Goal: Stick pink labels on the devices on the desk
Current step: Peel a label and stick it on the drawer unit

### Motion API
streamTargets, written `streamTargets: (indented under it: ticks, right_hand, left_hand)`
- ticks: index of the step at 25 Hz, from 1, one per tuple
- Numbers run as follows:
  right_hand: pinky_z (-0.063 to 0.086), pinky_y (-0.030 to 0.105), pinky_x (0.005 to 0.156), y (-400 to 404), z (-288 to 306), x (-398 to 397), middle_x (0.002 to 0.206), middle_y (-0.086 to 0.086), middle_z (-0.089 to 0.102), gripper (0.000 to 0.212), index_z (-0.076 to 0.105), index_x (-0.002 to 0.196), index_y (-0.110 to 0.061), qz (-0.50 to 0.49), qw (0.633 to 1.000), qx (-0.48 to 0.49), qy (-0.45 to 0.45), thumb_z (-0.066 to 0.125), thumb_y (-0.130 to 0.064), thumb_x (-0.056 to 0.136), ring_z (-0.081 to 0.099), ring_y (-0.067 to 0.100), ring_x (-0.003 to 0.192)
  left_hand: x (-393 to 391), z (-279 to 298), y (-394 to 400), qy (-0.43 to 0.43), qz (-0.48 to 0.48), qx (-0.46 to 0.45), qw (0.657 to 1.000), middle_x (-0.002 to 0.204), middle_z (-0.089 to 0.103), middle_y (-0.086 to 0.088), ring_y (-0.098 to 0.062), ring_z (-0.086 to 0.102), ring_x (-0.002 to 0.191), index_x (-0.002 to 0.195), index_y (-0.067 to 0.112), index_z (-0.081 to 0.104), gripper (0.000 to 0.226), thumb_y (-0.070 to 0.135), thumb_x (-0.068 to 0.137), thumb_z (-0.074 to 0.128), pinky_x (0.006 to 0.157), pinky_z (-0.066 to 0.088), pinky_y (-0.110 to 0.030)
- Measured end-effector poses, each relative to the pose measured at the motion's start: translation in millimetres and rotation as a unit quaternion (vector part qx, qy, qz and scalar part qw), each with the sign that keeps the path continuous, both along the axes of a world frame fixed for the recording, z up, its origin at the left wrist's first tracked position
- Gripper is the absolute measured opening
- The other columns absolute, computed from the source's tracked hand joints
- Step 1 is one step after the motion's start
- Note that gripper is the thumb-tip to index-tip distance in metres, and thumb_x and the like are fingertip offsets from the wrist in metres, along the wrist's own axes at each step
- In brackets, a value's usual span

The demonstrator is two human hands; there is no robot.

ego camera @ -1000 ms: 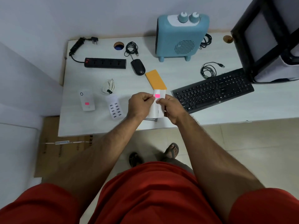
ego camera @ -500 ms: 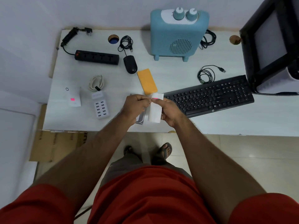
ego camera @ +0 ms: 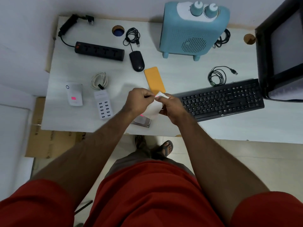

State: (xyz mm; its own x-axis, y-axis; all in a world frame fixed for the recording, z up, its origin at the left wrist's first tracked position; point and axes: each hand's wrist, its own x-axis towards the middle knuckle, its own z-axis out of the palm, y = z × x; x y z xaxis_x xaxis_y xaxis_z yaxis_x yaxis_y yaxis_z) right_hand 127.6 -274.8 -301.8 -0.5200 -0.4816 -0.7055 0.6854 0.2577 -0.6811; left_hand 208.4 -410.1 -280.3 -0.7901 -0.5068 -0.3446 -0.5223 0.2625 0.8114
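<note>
Hands (ego camera: pixel 154 104) shifted right; label sheet (ego camera: pixel 154 108) now hides pink label.

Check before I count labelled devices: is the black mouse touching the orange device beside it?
Apart. The head view shows a strip of white desk between the mouse and the orange device.

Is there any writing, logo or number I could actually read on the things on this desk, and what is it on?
"hp": small round logo on the front edge of the black keyboard.
Key legends on the keyboard: too small to read.
Print on the cardboard beside the desk: too blurred to read.
White device with the pink label: a ring mark only, no words.
</note>
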Motion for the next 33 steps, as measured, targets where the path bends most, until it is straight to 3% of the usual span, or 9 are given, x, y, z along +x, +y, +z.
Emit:
streamTargets:
  ticks: [4, 9, 14, 18, 20, 23, 29, 31, 33]
  right_hand:
    - [0.059, 0.035, 0.070, -17.9, -0.1, -0.5, 0.095, 0.011, 0.067, 0.009, 0.070, 0.093, -0.017, 0.007, 0.999, 0.010, 0.030, 0.068, -0.009, 0.088, 0.063, 0.024, 0.085]
    - [0.060, 0.039, 0.075, -35.6, -1.8, -0.4, 0.097, 0.009, 0.068, 0.012, 0.071, 0.099, -0.016, 0.008, 0.999, 0.031, 0.029, 0.069, -0.011, 0.089, 0.065, 0.023, 0.084]
    - [0.063, 0.036, 0.069, -45.6, -13.1, 9.6, 0.097, 0.008, 0.068, 0.020, 0.067, 0.110, -0.009, -0.010, 0.995, 0.093, 0.022, 0.069, -0.012, 0.090, 0.067, 0.022, 0.084]
    - [0.061, 0.051, 0.081, -48.1, -34.6, 20.5, 0.093, 0.009, 0.067, 0.017, 0.066, 0.105, -0.010, -0.014, 0.985, 0.166, 0.038, 0.068, -0.009, 0.088, 0.068, 0.029, 0.090]
    - [0.059, 0.043, 0.078, -46.6, -45.7, 24.1, 0.098, 0.005, 0.069, 0.027, 0.069, 0.111, -0.015, 0.069, 0.956, 0.251, 0.136, 0.069, -0.022, 0.085, 0.067, 0.028, 0.093]
    - [0.043, 0.029, 0.071, -44.9, -47.3, 31.2, 0.105, 0.001, 0.072, 0.039, 0.068, 0.119, -0.022, 0.191, 0.866, 0.373, 0.273, 0.068, -0.042, 0.085, 0.066, 0.026, 0.096]
    - [0.045, 0.031, 0.069, -26.6, -44.4, 36.2, 0.110, 0.005, 0.071, 0.057, 0.058, 0.123, -0.020, 0.151, 0.855, 0.405, 0.288, 0.072, -0.055, 0.081, 0.067, 0.029, 0.102]
    - [0.044, 0.030, 0.067, -12.7, -41.7, 35.2, 0.107, 0.004, 0.071, 0.050, 0.059, 0.122, -0.019, 0.132, 0.849, 0.406, 0.310, 0.071, -0.048, 0.084, 0.067, 0.027, 0.100]
    - [0.049, 0.035, 0.076, 2.6, -40.5, 35.7, 0.113, 0.005, 0.068, 0.044, 0.060, 0.122, -0.019, 0.114, 0.826, 0.416, 0.363, 0.071, -0.037, 0.083, 0.064, 0.029, 0.105]
  left_hand:
    - [-2.6, 2.0, -18.9, 0.001, -0.008, 0.004, 1.000, 0.090, 0.076, -0.004, -0.014, 0.068, 0.083, 0.093, 0.007, 0.078, 0.015, 0.012, 0.086, 0.066, 0.078, 0.055, -0.030]
    - [-7.1, -1.3, -39.2, -0.017, -0.009, 0.006, 1.000, 0.082, 0.072, -0.005, -0.012, 0.062, 0.072, 0.085, 0.004, 0.076, 0.013, 0.010, 0.084, 0.064, 0.068, 0.052, -0.027]
    - [-0.7, -23.6, -48.8, -0.055, 0.096, 0.055, 0.992, 0.068, 0.066, -0.006, -0.018, 0.059, 0.065, 0.072, 0.004, 0.072, 0.015, 0.016, 0.080, 0.067, 0.067, 0.054, -0.037]
    - [7.7, -39.2, -51.5, -0.074, 0.164, 0.069, 0.981, 0.062, 0.059, 0.002, -0.018, 0.057, 0.066, 0.062, 0.013, 0.064, 0.020, 0.016, 0.081, 0.068, 0.067, 0.051, -0.035]
    - [11.8, -45.3, -48.8, -0.093, 0.149, 0.056, 0.983, 0.070, 0.065, -0.001, -0.019, 0.062, 0.072, 0.068, 0.012, 0.068, 0.016, 0.018, 0.083, 0.068, 0.071, 0.054, -0.035]
    - [15.4, -52.2, -43.3, -0.108, 0.122, 0.031, 0.986, 0.081, 0.072, -0.007, -0.023, 0.067, 0.081, 0.082, 0.007, 0.075, 0.015, 0.018, 0.086, 0.065, 0.076, 0.056, -0.035]
    - [8.3, -51.0, -29.1, -0.091, 0.099, 0.009, 0.991, 0.081, 0.071, -0.009, -0.023, 0.064, 0.080, 0.083, 0.002, 0.075, 0.019, 0.019, 0.085, 0.066, 0.074, 0.053, -0.035]
    - [2.6, -49.6, -18.9, -0.079, 0.083, 0.007, 0.993, 0.080, 0.071, -0.011, -0.026, 0.065, 0.080, 0.081, 0.001, 0.074, 0.019, 0.018, 0.085, 0.065, 0.074, 0.053, -0.036]
    - [-5.7, -47.0, -5.6, -0.073, 0.075, 0.026, 0.994, 0.075, 0.071, -0.009, -0.025, 0.066, 0.078, 0.074, 0.002, 0.071, 0.020, 0.019, 0.083, 0.066, 0.072, 0.054, -0.033]
